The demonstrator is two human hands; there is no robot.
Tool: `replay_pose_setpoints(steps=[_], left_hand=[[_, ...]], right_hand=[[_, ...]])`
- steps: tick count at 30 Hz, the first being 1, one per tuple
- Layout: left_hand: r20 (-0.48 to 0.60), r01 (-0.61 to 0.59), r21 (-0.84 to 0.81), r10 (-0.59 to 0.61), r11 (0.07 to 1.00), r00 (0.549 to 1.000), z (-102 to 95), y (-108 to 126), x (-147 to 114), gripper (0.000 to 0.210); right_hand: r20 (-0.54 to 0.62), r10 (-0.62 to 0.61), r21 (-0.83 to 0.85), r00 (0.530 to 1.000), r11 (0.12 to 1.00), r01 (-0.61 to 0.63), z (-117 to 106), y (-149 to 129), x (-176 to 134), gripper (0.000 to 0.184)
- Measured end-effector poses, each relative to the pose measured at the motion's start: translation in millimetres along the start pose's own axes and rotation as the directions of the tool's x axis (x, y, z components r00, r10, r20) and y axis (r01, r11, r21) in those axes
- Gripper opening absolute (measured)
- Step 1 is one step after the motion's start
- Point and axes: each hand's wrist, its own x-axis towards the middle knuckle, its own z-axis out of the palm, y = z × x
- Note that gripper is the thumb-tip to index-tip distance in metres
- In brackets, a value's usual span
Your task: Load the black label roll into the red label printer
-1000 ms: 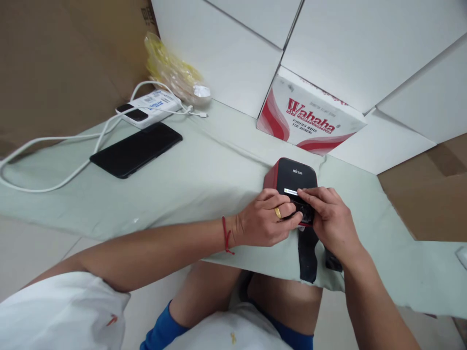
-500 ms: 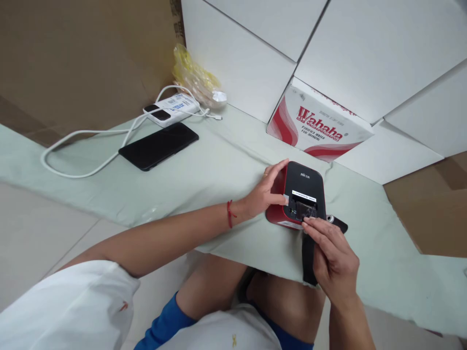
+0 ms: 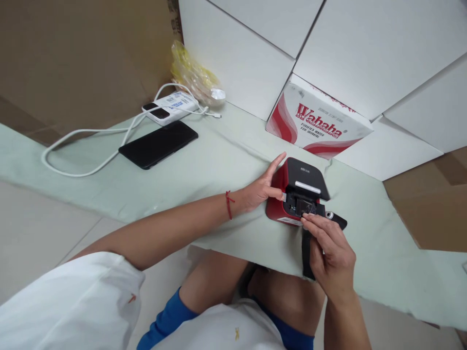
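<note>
One Device [image 3: 273, 209] Under One Tilted Lid [image 3: 304, 176]

Through my one head camera, I count two hands at the single red-and-black device on the pale green cloth [image 3: 229, 160]. My left hand [image 3: 260, 193] is spread along its left side, forefinger and thumb well apart, one red bracelet [image 3: 228, 206] at the wrist. My right hand [image 3: 333, 248] has its fingertips together at the front edge, beside the dark recess; I cannot tell whether they pinch anything. One black strap [image 3: 307, 255] hangs below. To the left I count one phone [image 3: 158, 145], one power bank [image 3: 178, 107], one white cable [image 3: 69, 169] and one plastic bag [image 3: 189, 68]; behind stands one Wahaha box [image 3: 317, 129].
</note>
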Motion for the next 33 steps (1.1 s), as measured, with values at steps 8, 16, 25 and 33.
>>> replay_pose_setpoints(steps=[8,16,25,33], left_hand=[[-0.019,-0.066,0.027,0.067,0.997,0.998,-2.7,-5,4,0.114],[-0.086,0.031,-0.102,-0.040,0.994,0.995,-2.7,2,4,0.096],[-0.053,0.049,-0.037,-0.051,0.998,0.997,-12.7,-6,7,0.077],[0.086,-0.206,0.729,0.212,0.652,0.974,-28.2,4,11,0.049]], right_hand=[[-0.140,0.049,-0.025,0.989,0.998,-0.053,15,-24,0,0.051],[0.124,0.127,0.218,0.984,0.964,-0.152,112,-74,24,0.022],[0.128,0.192,0.167,0.973,0.963,-0.212,123,-79,44,0.027],[0.111,0.201,0.026,0.973,0.978,-0.205,118,-86,73,0.023]])
